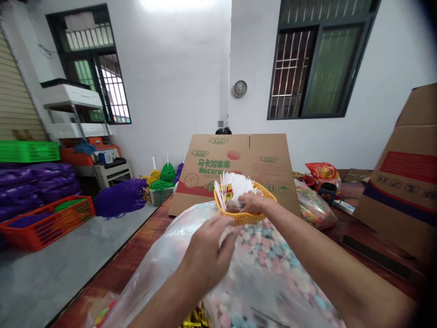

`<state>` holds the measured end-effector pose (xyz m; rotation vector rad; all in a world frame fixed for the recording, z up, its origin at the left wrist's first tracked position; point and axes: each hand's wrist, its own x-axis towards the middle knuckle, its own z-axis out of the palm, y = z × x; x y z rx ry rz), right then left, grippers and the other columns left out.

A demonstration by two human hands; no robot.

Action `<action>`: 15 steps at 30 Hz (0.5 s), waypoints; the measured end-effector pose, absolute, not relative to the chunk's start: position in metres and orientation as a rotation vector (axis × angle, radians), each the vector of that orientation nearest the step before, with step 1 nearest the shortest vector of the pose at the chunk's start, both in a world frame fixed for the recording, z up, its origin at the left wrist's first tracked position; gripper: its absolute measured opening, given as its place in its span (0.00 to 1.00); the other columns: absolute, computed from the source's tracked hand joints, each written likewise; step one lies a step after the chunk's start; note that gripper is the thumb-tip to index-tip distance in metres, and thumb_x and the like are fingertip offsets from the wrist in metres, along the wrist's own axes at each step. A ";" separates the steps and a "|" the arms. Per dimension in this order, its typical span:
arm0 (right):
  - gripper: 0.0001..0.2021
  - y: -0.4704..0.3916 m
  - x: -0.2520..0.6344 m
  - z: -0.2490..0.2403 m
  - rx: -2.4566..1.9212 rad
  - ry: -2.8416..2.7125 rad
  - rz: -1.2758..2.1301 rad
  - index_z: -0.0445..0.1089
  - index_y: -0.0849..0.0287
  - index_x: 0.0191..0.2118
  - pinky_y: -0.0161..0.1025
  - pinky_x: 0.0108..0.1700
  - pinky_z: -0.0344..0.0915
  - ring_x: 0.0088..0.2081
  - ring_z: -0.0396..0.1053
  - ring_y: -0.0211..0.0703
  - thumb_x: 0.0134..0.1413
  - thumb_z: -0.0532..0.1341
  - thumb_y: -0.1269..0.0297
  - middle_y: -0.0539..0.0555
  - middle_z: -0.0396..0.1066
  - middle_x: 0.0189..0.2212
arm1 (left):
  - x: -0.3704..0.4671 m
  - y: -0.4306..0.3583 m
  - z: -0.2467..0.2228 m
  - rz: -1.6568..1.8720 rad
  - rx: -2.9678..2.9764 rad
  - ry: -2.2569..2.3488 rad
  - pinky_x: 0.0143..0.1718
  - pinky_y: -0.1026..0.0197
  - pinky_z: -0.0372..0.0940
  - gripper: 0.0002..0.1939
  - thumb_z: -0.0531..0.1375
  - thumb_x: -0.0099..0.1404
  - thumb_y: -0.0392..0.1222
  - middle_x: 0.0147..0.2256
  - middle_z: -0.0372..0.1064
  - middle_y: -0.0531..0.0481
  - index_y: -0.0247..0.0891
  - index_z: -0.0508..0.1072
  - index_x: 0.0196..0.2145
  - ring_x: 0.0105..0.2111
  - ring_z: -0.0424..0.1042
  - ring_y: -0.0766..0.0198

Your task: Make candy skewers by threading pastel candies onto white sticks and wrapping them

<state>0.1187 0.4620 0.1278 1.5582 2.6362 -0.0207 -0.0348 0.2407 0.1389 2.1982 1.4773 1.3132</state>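
Note:
My right hand (251, 202) reaches into a yellow plastic basket (251, 218), its fingers bent in against the white sticks (239, 184) and small printed packets (228, 191) there. What those fingers pinch is hidden. Nearer to me, my left hand (210, 248) is curled over a large clear plastic bag (164, 255). Something whitish and translucent shows between its thumb and fingers, too blurred to name. Pink, white and blue round candies (269, 246) fill the bag, which lies below both hands. The basket rests at the bag's far end.
Behind the basket stands a cardboard box (218, 159), with another carton (399, 177) at the right. A bag of colourful wrapped items (316, 205) lies on the wooden table (136, 255). Gold wrappers (194, 316) show at the front edge. Orange crates (51, 223) stand on the left floor.

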 end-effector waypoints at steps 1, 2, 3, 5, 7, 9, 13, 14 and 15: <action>0.16 0.460 0.120 0.128 1.546 2.639 -0.056 0.64 0.60 0.48 0.52 0.50 0.59 0.49 0.62 0.47 0.57 0.56 0.58 0.57 0.62 0.49 | -0.031 0.266 0.141 1.253 2.328 1.561 0.49 0.54 0.62 0.14 0.50 0.62 0.39 0.43 0.69 0.44 0.38 0.70 0.43 0.46 0.67 0.56; 0.15 0.459 0.123 0.128 1.529 2.648 -0.103 0.65 0.61 0.47 0.50 0.48 0.61 0.47 0.64 0.45 0.58 0.55 0.59 0.56 0.64 0.48 | -0.027 0.291 0.140 1.133 2.422 1.660 0.48 0.54 0.62 0.14 0.51 0.61 0.37 0.44 0.68 0.43 0.37 0.69 0.44 0.46 0.66 0.56; 0.14 0.458 0.127 0.128 1.503 2.662 -0.162 0.65 0.61 0.46 0.48 0.46 0.63 0.45 0.65 0.44 0.58 0.55 0.59 0.56 0.65 0.46 | -0.025 0.312 0.137 0.976 2.479 1.755 0.47 0.55 0.62 0.15 0.52 0.60 0.38 0.45 0.67 0.42 0.36 0.68 0.45 0.46 0.66 0.56; 0.14 0.459 0.137 0.128 1.443 2.694 -0.296 0.66 0.62 0.44 0.45 0.42 0.65 0.41 0.67 0.43 0.58 0.56 0.58 0.54 0.67 0.42 | -0.020 0.345 0.124 0.699 2.625 1.854 0.45 0.55 0.62 0.16 0.55 0.59 0.42 0.46 0.67 0.42 0.35 0.66 0.45 0.45 0.67 0.55; 0.15 0.463 0.147 0.128 1.409 2.714 -0.414 0.67 0.63 0.42 0.40 0.39 0.66 0.37 0.68 0.41 0.55 0.58 0.56 0.52 0.69 0.38 | -0.017 0.361 0.106 0.602 2.683 1.837 0.46 0.52 0.60 0.15 0.56 0.58 0.46 0.41 0.70 0.45 0.37 0.68 0.41 0.42 0.68 0.54; 0.14 0.468 0.155 0.128 1.415 2.702 -0.496 0.68 0.63 0.39 0.37 0.36 0.65 0.34 0.68 0.38 0.52 0.60 0.56 0.50 0.70 0.34 | -0.014 0.364 0.090 0.593 2.713 1.818 0.49 0.48 0.56 0.12 0.55 0.59 0.45 0.39 0.71 0.46 0.38 0.69 0.39 0.42 0.68 0.53; 0.13 0.476 0.159 0.127 1.448 2.631 -0.604 0.68 0.64 0.38 0.37 0.34 0.66 0.31 0.68 0.37 0.57 0.57 0.58 0.51 0.70 0.32 | -0.011 0.357 0.073 0.669 2.738 1.876 0.52 0.47 0.51 0.16 0.51 0.62 0.39 0.49 0.64 0.44 0.40 0.66 0.47 0.46 0.65 0.53; 0.13 0.476 0.158 0.127 1.444 2.622 -0.623 0.68 0.64 0.39 0.38 0.35 0.67 0.32 0.68 0.37 0.58 0.56 0.58 0.51 0.70 0.33 | -0.012 0.357 0.072 0.679 2.749 1.893 0.51 0.48 0.52 0.17 0.51 0.62 0.39 0.50 0.63 0.43 0.41 0.65 0.49 0.45 0.65 0.54; 0.13 0.476 0.157 0.129 1.432 2.618 -0.637 0.68 0.64 0.40 0.38 0.36 0.67 0.33 0.68 0.37 0.58 0.55 0.58 0.51 0.70 0.34 | -0.012 0.357 0.072 0.681 2.762 1.905 0.50 0.49 0.52 0.17 0.51 0.61 0.39 0.50 0.63 0.44 0.42 0.65 0.49 0.44 0.66 0.54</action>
